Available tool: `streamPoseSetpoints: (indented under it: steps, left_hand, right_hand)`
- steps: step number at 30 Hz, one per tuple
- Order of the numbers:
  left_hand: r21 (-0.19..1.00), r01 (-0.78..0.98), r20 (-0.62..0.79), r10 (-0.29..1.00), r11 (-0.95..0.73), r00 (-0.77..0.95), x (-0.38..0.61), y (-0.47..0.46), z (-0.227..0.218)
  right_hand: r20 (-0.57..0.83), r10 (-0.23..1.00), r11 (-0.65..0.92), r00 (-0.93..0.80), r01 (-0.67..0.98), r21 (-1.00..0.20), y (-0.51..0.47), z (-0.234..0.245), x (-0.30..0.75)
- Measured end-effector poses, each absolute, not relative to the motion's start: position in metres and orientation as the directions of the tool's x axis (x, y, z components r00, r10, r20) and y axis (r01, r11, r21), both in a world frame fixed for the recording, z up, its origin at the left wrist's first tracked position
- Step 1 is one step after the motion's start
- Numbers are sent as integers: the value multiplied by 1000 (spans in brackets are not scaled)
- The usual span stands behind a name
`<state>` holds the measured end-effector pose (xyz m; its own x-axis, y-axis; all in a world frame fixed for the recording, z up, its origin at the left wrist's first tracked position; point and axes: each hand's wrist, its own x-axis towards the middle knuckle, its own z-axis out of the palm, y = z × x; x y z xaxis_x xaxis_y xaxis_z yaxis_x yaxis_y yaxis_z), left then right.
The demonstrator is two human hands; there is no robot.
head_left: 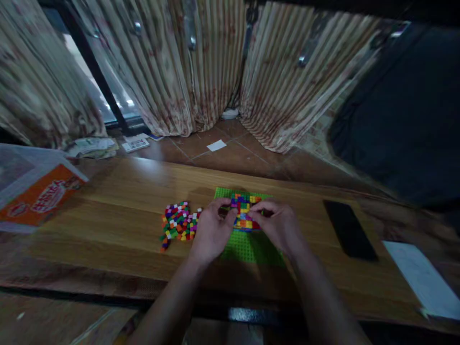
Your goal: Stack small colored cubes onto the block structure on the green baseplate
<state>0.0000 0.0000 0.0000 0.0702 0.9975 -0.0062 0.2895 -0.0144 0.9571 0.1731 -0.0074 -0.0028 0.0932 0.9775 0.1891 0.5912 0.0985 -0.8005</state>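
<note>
A build of small multicoloured toy bricks [244,215] stands on the upper half of a green studded baseplate [246,247]. My left hand [212,232] is curled at the left side of the build, thumb and forefinger against its bricks. At the right side, my right hand [280,223] has thumb and forefinger pinched together by the bricks; whatever is between the fingertips is too small to make out. Left of my left hand, a pile of loose bricks [179,221] in many colours lies on the wooden table.
The low wooden table [125,230] carries a black flat slab [349,230] and a white sheet [424,278] on the right. A clear plastic bin with an orange label [43,196] stands at the left. Striped curtains [215,67] hang behind a tiled floor with papers.
</note>
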Motion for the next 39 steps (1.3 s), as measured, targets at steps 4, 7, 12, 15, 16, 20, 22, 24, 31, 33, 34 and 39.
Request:
streamPoseSetpoints:
  steps: [4,7,12,15,16,20,22,24,31,33,34,39]
  left_hand:
    - [930,368,-29,999,19,23,1,0,5]
    - [914,404,-28,1000,29,-7,3,0,5]
    - [908,419,19,999,2,-46,7,-2,0]
    - [902,431,31,998,-3,-58,10,-4,-3]
    - [900,435,28,998,0,-59,11,-4,-3]
    - [903,430,23,998,7,-65,13,-3,-2]
    - [905,426,22,997,11,-72,13,-3,-3]
    - [909,417,22,997,10,-73,13,-3,-3]
    - [928,373,-4,998,24,-55,9,-2,2]
    - [919,394,-8,999,27,-50,8,-2,2]
    - [915,402,-15,999,33,-48,8,-2,2]
    - [899,436,-19,999,37,-46,9,-3,1]
  right_hand:
    - [216,976,139,38,657,-741,-8,3,170]
    - [243,970,174,-5,716,-676,-9,8,168]
    - [279,957,235,-78,770,-593,-12,14,166]
    - [290,956,232,-50,734,-638,-14,11,166]
    - [284,959,215,-21,707,-673,-13,9,166]
    - [208,970,103,128,559,-823,-11,2,169]
    - [201,963,82,182,512,-855,-10,3,173]
    - [214,948,68,234,509,-858,-8,5,179]
    - [175,962,32,210,549,-835,-9,7,181]
    - [149,971,17,188,564,-825,-10,7,176]
    - [139,973,7,184,578,-816,-10,8,173]
    - [135,969,-30,206,643,-765,-11,12,163]
